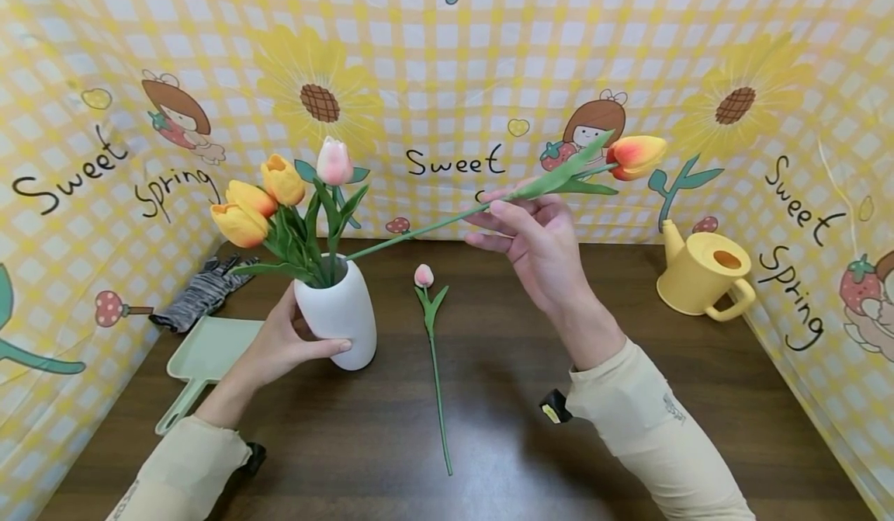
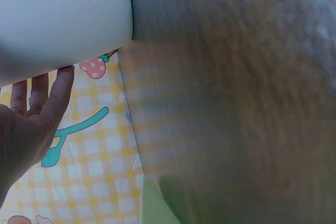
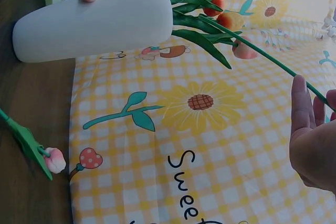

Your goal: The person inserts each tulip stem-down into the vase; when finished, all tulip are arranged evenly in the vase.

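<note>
A white vase (image 1: 338, 315) stands on the table, holding several yellow-orange tulips (image 1: 244, 209) and one pink tulip (image 1: 334, 162). My left hand (image 1: 282, 342) grips the vase low on its left side, thumb across the front and fingers behind. In the left wrist view, those fingers (image 2: 62, 92) meet the white wall of the vase. Between thumb and fingers, my right hand (image 1: 541, 245) pinches an orange-red tulip (image 1: 637, 156) just under its leaves. Its green stem slants down leftward, the end at the vase's mouth. A second pink tulip (image 1: 424, 276) lies on the table to the vase's right.
To the right stands a yellow watering can (image 1: 701, 272), close to the cloth wall. On the left lie a pale green dustpan (image 1: 209, 350) and a grey knitted glove (image 1: 204, 292). Yellow checked cloth (image 1: 433, 63) encloses the brown table (image 1: 517, 443) at the back and sides.
</note>
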Motion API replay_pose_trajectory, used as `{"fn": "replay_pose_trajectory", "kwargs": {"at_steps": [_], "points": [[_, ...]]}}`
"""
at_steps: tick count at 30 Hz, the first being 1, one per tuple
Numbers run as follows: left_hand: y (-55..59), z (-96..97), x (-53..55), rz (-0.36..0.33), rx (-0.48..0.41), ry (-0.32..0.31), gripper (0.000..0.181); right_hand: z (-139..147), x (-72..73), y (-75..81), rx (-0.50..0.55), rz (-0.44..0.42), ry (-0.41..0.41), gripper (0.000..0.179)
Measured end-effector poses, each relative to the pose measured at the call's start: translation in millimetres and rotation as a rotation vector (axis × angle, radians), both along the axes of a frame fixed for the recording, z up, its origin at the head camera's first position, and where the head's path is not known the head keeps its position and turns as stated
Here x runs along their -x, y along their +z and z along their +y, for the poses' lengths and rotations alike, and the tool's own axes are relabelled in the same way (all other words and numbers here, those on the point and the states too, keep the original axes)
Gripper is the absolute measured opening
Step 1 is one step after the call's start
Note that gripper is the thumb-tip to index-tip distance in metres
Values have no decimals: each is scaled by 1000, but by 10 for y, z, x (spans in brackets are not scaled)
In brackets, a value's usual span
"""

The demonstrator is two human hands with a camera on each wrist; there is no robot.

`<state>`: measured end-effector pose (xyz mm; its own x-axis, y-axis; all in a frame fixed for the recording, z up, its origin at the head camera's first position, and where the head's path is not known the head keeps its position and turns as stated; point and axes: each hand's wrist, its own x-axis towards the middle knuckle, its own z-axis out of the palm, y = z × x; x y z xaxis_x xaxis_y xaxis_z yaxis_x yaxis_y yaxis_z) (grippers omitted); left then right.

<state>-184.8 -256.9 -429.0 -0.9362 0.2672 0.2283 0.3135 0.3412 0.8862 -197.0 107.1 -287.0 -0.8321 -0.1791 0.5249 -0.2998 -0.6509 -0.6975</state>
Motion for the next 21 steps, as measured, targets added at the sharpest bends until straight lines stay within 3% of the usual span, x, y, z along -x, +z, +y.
{"fn": "replay_pose_trajectory", "kwargs": {"at_steps": [21], "points": [[0, -3, -1, 5, 17, 11, 99, -212, -8, -12, -74, 1, -45, 13]]}}
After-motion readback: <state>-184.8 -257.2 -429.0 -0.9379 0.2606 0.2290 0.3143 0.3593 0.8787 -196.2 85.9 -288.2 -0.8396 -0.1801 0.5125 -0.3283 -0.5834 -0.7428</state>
